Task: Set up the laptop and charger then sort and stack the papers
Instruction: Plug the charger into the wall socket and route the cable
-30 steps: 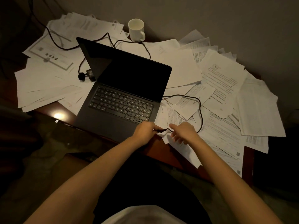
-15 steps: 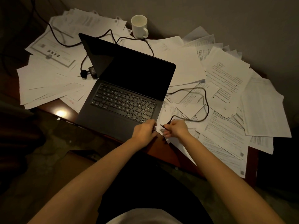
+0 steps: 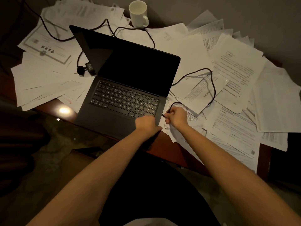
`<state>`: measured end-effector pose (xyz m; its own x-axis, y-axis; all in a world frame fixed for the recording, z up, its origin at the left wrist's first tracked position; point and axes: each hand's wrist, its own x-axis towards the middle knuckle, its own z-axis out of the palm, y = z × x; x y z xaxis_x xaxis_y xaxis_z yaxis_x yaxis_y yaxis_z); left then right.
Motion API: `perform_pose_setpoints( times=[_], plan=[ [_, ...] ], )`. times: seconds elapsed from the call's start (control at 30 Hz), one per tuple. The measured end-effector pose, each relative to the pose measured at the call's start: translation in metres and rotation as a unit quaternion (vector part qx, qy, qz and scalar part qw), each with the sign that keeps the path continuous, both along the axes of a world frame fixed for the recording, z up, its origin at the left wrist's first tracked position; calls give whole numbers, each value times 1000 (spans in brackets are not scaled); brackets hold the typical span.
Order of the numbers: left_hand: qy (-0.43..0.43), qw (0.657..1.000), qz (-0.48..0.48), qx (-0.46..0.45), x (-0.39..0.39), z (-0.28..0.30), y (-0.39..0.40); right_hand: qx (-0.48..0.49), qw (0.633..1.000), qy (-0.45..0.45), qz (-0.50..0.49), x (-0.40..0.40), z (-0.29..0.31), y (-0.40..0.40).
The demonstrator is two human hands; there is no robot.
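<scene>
Closest to the camera, both forearms reach in over the near edge of the table. The left hand sits on the front right corner of the laptop, looks like it's pressing down to steady it, but I honestly can't tell how the fingers lie since only the back of the hand shows. The right hand is curled and pinching the charger plug just beside the laptop's right edge, tip aimed left at the side of the base, so the plug's long axis runs roughly left-right, square to that edge. Can't see the port itself, too dark. Main risk imo: if the plug goes in tilted it'll jam or scrape instead of seating, and with loose papers all under that hand a sheet could get dragged or creased. The laptop also hangs near the table edge, so a hard sideways push could skate it over the sheets underneath. Further back, the cable loops out over the papers on the right, and any tug could sweep those pages. The laptop is open with a black screen, set at a diagonal, its long axis running from near left to far right. Behind it the charger brick lies on the left, and a white mug stands at the far edge right by the cable, so a yank could knock it.
</scene>
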<state>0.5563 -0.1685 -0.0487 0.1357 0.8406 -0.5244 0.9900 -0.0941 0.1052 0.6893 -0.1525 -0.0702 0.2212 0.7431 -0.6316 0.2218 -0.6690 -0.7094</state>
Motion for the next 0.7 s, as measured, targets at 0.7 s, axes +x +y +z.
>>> perform_pose_setpoints(
  times=[0.7],
  plan=[
    [-75, 995, 52, -31, -6, 0, 11, 0, 997, 81, -4, 10, -5, 14]
  ],
)
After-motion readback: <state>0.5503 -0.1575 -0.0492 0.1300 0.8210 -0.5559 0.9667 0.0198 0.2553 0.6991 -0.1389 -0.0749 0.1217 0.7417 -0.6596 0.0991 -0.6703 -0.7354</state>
